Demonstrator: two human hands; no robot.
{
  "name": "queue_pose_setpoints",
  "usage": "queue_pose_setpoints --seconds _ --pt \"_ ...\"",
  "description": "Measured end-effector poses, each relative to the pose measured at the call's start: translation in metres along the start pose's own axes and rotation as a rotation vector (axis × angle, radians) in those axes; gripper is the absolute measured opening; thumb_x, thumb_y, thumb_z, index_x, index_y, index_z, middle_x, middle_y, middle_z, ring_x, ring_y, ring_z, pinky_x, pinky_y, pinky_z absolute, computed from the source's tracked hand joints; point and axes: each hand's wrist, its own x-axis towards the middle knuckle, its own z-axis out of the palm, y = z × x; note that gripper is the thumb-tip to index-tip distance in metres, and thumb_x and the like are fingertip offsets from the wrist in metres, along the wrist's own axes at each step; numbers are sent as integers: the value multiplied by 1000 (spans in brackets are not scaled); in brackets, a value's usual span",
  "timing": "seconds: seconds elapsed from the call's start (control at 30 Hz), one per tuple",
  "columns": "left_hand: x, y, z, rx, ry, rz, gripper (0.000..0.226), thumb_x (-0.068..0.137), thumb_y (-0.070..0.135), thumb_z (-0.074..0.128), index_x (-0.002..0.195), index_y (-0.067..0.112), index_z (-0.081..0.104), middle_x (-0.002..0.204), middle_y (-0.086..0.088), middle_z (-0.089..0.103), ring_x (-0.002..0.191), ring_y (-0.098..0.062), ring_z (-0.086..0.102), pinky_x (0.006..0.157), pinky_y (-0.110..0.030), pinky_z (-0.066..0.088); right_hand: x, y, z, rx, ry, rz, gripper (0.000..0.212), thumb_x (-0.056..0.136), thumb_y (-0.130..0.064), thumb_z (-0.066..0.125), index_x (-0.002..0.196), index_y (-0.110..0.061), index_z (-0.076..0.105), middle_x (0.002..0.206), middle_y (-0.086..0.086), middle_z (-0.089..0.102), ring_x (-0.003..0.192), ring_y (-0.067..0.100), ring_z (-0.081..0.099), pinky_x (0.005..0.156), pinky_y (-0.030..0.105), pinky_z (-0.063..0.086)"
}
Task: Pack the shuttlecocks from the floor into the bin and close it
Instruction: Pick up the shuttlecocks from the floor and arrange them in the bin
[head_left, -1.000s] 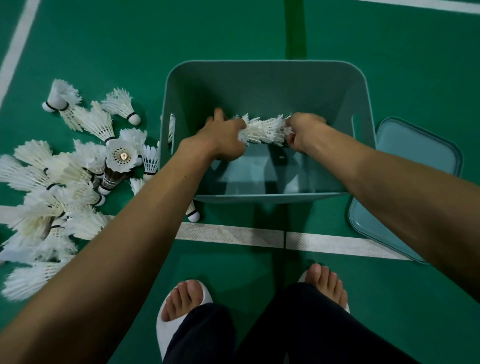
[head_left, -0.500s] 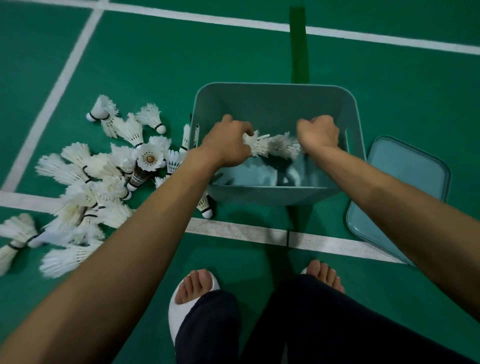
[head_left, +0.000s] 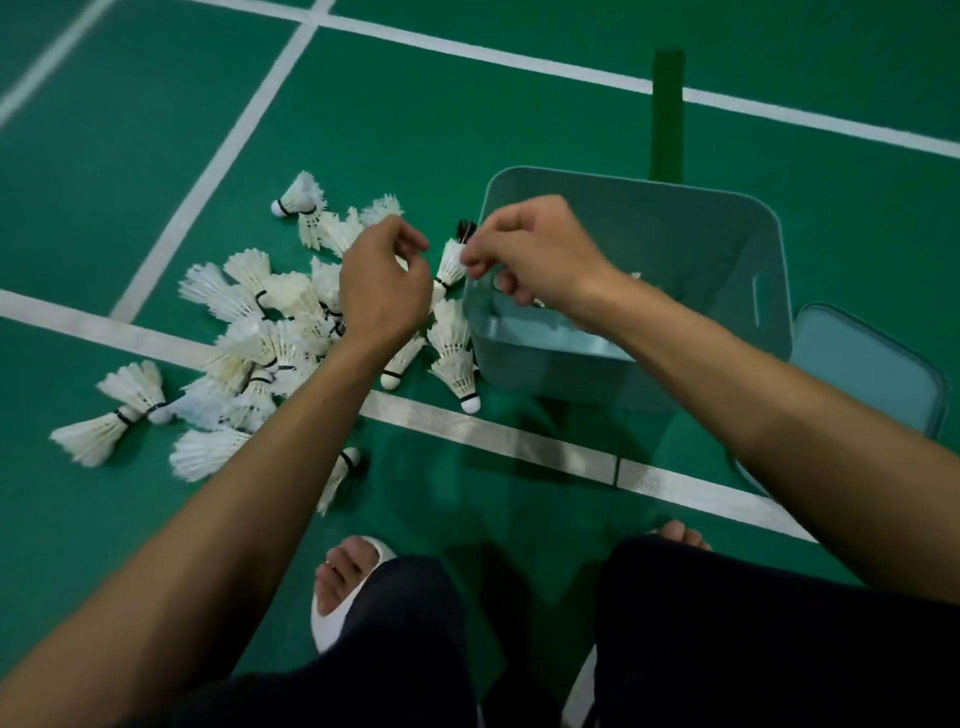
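A grey-green bin (head_left: 675, 244) stands open on the green court floor. White feathers of shuttlecocks (head_left: 637, 276) show inside it behind my right wrist. A pile of several white shuttlecocks (head_left: 260, 322) lies on the floor left of the bin. One shuttlecock (head_left: 450, 264) leans against the bin's left wall. My left hand (head_left: 384, 291) hovers over the pile's right edge, fingers loosely curled and holding nothing. My right hand (head_left: 540, 254) is above the bin's left rim, its fingertips right beside the leaning shuttlecock, with nothing held. The bin's lid (head_left: 872, 374) lies flat on the floor to the right.
White court lines (head_left: 493, 431) cross the floor in front of the bin and under the pile. My two feet in white slippers (head_left: 337, 618) and my dark trousers fill the bottom of the view. A dark green strip (head_left: 667, 114) runs behind the bin.
Both hands let go of the row of shuttlecocks inside the bin and moved left, toward the pile. My view shifted, so the bin now sits further right.
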Motion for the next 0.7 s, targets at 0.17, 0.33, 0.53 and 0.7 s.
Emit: queue_pose_setpoints --seconds 0.17,0.33,0.53,0.7 --pt "0 -59 -15 163 -225 -270 9 85 7 60 78 13 59 68 -1 59 69 -24 56 53 -28 35 21 -14 70 -301 -324 -90 19 91 0 53 91 2 72 86 16 72 72 26 70 61 39 62" --pt "-19 -103 9 240 -409 -401 22 96 23 53 97 2 63 100 -18 68 79 -28 54 65 -34 37 65 -18 128 -912 -499 -168 21 92 -3 57 72 -8 50 68 6 47 58 17 43 48 32 34" --pt "-17 -121 45 237 -448 -446 78 87 59 67 135 2 44 138 -20 47 117 -41 55 96 -52 50 114 -5 139 -1265 -592 20 14 89 1 54 81 -9 50 78 4 50 66 19 49 62 32 42" --pt "-5 -127 56 200 -366 -432 46 76 47 67 94 5 60 94 -13 59 88 -37 60 64 -38 45 129 7 138 -1503 -693 88 7 90 -7 62 95 -13 62 89 1 56 62 14 45 50 29 31"
